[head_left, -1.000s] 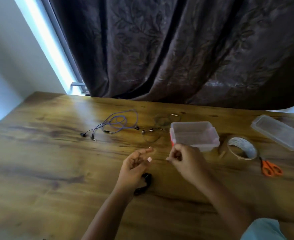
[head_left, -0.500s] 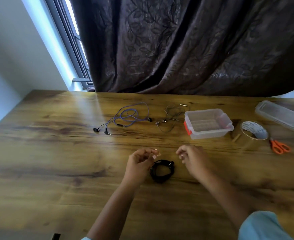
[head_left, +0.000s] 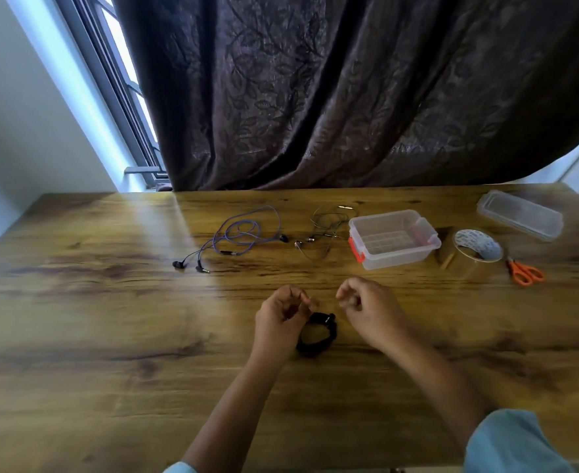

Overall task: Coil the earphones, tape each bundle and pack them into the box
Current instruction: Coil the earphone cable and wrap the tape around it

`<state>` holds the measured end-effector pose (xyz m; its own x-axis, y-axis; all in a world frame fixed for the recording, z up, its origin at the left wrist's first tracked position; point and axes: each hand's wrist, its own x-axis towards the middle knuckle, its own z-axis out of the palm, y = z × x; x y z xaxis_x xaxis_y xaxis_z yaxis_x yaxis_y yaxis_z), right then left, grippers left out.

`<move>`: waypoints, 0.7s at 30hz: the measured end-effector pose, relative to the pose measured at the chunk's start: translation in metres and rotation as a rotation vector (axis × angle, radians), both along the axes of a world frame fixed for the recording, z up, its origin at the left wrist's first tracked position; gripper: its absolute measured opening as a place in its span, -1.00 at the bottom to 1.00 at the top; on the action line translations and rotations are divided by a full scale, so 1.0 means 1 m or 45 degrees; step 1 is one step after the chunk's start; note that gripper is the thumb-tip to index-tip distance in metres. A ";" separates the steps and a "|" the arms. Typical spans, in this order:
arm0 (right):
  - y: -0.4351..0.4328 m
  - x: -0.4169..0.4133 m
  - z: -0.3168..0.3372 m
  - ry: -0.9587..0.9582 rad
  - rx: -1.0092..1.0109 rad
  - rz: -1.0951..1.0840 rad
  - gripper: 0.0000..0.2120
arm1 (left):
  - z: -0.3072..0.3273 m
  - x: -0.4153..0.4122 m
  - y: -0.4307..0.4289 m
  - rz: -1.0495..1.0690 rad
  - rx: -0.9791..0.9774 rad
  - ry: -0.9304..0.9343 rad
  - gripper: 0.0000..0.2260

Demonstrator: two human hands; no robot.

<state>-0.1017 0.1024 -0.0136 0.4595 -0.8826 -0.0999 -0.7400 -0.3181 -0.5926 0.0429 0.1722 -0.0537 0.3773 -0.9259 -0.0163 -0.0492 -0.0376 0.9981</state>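
black coil (head_left: 316,336): lies on the table (head_left: 110,336) between your wrists, no tape visible on it; nudge it and it may spring open.
left hand (head_left: 282,316): fingers curled, just beside the coil; i cannot tell if they pinch anything.
right hand (head_left: 366,308): curled too, clear of the coil; same doubt.
purple earphones (head_left: 243,233), thin dark earphones (head_left: 322,233): uncoiled, close together; dragging one may snag the other.
box (head_left: 380,217): open, just beyond them.
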 end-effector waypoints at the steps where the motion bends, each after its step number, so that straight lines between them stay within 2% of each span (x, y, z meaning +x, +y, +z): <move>1: 0.001 0.001 0.000 -0.028 0.052 0.024 -0.84 | 0.000 -0.001 0.000 0.006 -0.007 -0.046 -0.78; 4: 0.002 0.003 -0.002 -0.043 0.088 -0.004 -0.79 | 0.000 -0.005 0.002 0.038 -0.024 -0.149 -0.78; 8: 0.004 0.000 0.001 -0.002 -0.085 -0.091 -0.73 | 0.002 -0.009 0.003 0.035 -0.044 -0.244 -0.85; 12: 0.007 -0.007 -0.002 0.084 -0.107 -0.057 -0.73 | 0.005 -0.014 0.002 -0.014 0.037 -0.346 -0.88; 15: 0.006 -0.013 -0.005 0.004 -0.050 -0.055 -0.79 | 0.006 -0.017 0.000 -0.005 0.051 -0.386 -0.90; 18: 0.007 -0.016 -0.005 -0.028 -0.057 -0.077 -0.98 | 0.006 -0.021 -0.001 -0.011 0.015 -0.427 -0.88; 21: 0.006 -0.018 -0.005 -0.049 0.012 -0.079 -0.95 | 0.003 -0.024 -0.004 -0.011 -0.056 -0.547 -0.84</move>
<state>-0.1200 0.1079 -0.0190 0.4075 -0.9086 -0.0914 -0.7348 -0.2667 -0.6237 0.0191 0.1677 -0.0507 0.3331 -0.9255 0.1801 -0.4609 0.0068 0.8874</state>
